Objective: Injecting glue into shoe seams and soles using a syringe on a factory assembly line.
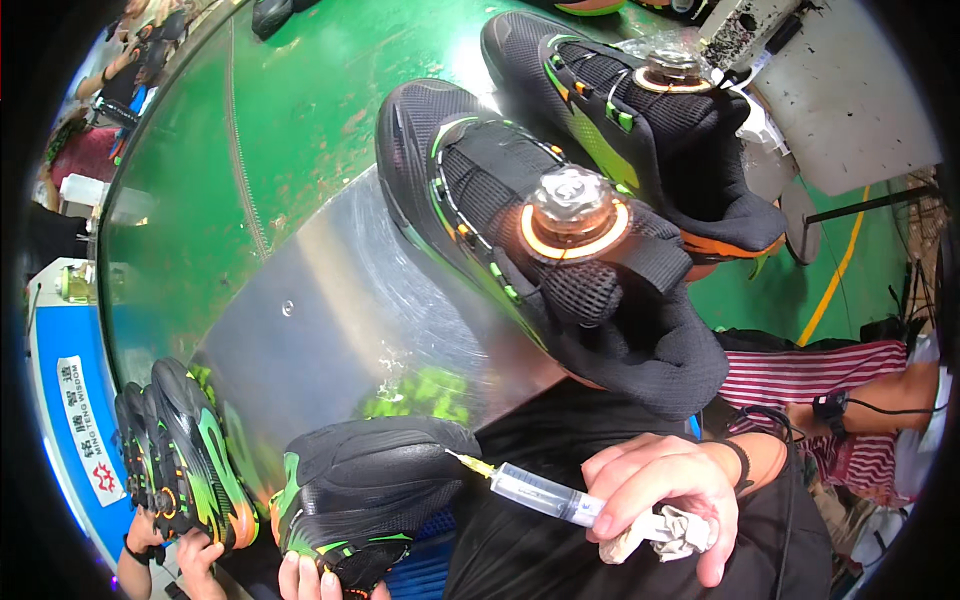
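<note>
Gripping a syringe [545,494] (right fingers [635,500] curled).

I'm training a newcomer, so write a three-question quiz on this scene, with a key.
1. Which of the person's own hands holds the clear plastic syringe with a yellow needle hub?

2. True or false: the left hand grips a black shoe with green trim.

3. What shares the hand with the syringe?
A) a wooden brush
B) a crumpled off-white wad
C) a pair of scissors

Key: 1. The right hand. 2. True. 3. B.
</note>
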### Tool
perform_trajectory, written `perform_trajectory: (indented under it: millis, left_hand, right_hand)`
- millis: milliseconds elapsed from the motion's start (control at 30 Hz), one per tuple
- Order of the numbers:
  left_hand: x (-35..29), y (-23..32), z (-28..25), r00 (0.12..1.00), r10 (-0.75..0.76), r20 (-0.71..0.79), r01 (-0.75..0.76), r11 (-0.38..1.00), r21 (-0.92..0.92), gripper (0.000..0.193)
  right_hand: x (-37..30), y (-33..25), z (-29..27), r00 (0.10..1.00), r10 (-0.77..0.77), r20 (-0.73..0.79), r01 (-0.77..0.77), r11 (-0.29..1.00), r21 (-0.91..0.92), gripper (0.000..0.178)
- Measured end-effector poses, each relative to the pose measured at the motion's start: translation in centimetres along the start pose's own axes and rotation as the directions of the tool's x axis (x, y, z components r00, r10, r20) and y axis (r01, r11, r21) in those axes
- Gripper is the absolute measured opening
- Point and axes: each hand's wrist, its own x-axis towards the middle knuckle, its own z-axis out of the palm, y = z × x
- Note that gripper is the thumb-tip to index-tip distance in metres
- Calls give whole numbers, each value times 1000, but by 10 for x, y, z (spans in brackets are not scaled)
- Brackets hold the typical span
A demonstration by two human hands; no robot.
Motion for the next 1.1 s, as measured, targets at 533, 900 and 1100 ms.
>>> perform_trajectory:
  millis: [533, 900, 1100]
  left_hand:
    - [-2, 5, -1, 998, -35, 42, 36, 999, -31, 49]
    - [12, 8, -1, 999, -52, 18, 51, 999, 4, 54]
    - [35, 1, -9, 994, -96, 60, 99, 994, -38, 56]
  right_hand:
    - [-8, -2, -7, 997, 82, -10, -82, 996, 26, 74]
    - [-12, 11, -7, 1000, 5, -13, -5, 999, 52, 78]
    - [-9, 24, -13, 999, -28, 29, 26, 998, 55, 81]
